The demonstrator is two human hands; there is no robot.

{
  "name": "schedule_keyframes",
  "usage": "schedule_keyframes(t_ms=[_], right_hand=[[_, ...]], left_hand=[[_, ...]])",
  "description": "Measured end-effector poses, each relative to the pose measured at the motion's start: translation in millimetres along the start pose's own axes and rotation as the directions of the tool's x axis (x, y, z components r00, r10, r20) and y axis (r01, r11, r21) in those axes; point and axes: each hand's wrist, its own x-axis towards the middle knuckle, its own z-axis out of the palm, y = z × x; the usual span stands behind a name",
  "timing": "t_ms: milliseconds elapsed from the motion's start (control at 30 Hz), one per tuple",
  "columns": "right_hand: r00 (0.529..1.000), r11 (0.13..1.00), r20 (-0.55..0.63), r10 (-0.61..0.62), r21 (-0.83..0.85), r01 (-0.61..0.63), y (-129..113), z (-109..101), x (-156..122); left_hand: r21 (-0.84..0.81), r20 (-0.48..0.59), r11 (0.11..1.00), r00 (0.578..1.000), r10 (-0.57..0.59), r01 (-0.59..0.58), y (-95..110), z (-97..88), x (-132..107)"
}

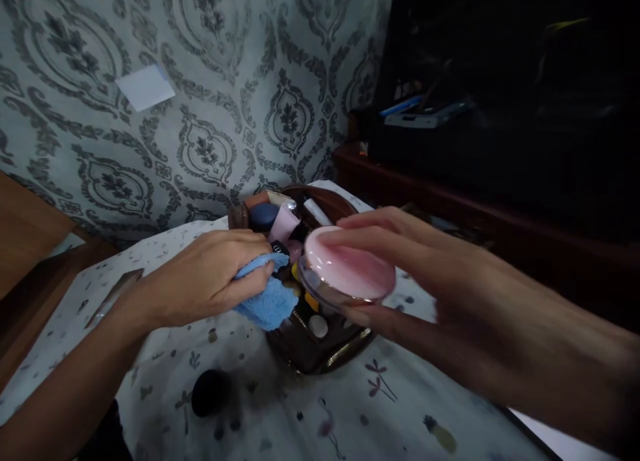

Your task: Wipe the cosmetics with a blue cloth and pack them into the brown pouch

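Note:
My left hand (215, 274) is closed on a light blue cloth (270, 301), which hangs out below the fingers. In my right hand (415, 274) is a round jar with a glossy pink lid (350, 264) and a clear rim, gripped between the thumb below and the fingers on top. Both hands are over a dark brown zip bag (310, 358) that lies open. Inside it are a pink tube (285, 222), a dark blue rounded item (263, 216), a white tube (317, 211) and several small items partly hidden by my hands.
The bag rests on a patterned white tablecloth (270, 421). A round black object (211, 393) lies in front. At the left is a flat clear strip (115, 298). Patterned wallpaper (210, 141) rises behind, with a dark screen (500, 68) at the right.

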Motion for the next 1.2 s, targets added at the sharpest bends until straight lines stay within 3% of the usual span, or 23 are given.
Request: schedule_keyframes(t_ms=[67,133,267,433,667,767,900,1200], right_hand=[[0.994,0.991,0.057,-0.095,-0.09,0.099,-14.8,-12.1,46.6],[0.981,0.976,0.149,-0.123,-0.158,0.147,-17.7,-6.8,64.4],[0.954,0.948,0.264,-0.139,-0.243,0.206,-13.8,6.0,65.9],[0.931,0.942,0.347,-0.117,-0.258,0.215,-18.6,-5.0,79.7],[0.846,0.93,0.519,-0.124,-0.237,0.282,-20.5,-12.1,109.4],[0.841,0.914,0.53,-0.106,-0.281,0.293,-21.5,-9.2,113.3],[0.88,0.905,0.457,-0.129,-0.309,0.293,-19.2,-3.6,104.9],[0.877,0.939,0.435,-0.204,-0.166,0.301,-8.7,-10.0,93.7]], left_hand=[[-0.002,-0.001,1.0,1.0,-0.002,0.002,-0.2,1.2,-0.7],[0.001,0.008,1.0,1.0,-0.004,0.004,-0.5,1.7,-1.2],[0.005,-0.001,1.0,1.0,-0.016,0.016,-1.6,2.4,-2.5],[-0.006,-0.02,1.0,1.0,-0.005,0.005,-2.3,3.4,-4.3],[-0.02,-0.013,0.999,1.0,-0.027,0.026,-1.5,2.4,-5.3],[-0.025,-0.02,0.999,0.999,-0.026,0.025,-1.4,1.8,-6.2],[-0.019,-0.046,1.0,0.999,-0.018,0.017,-2.0,2.5,-7.7],[-0.021,-0.047,1.0,0.999,-0.015,0.014,-3.3,3.2,-7.1]])
